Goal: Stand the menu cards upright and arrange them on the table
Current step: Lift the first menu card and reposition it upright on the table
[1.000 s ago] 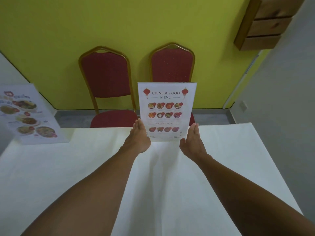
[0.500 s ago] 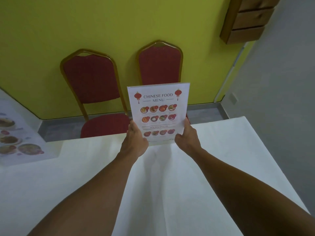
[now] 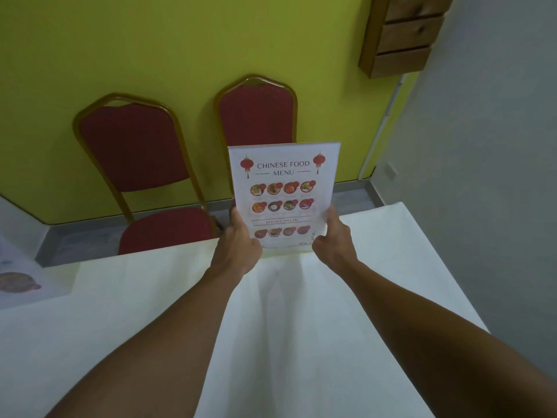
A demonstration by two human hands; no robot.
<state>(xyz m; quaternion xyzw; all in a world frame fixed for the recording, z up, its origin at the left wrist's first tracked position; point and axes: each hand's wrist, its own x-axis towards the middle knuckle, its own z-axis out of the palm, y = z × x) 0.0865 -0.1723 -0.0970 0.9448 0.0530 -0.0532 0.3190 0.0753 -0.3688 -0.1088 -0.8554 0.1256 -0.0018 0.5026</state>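
A white menu card (image 3: 284,194) headed "Chinese Food Menu" stands upright near the far edge of the white table (image 3: 301,327), its printed face toward me. My left hand (image 3: 238,245) grips its lower left edge and my right hand (image 3: 333,236) grips its lower right edge. Its bottom edge sits at the tablecloth; I cannot tell whether it touches. A second menu card (image 3: 18,279) with food pictures shows at the far left edge of the view, mostly cut off.
Two red padded chairs (image 3: 135,152) (image 3: 256,113) with gold frames stand beyond the table against a yellow-green wall. A wooden shelf unit (image 3: 404,34) hangs at the upper right. The table's right edge (image 3: 437,267) drops off beside a grey wall.
My hands went from flat beside the card to gripping its lower edges. The view has shifted right, so the second menu card slid almost out of view on the left.
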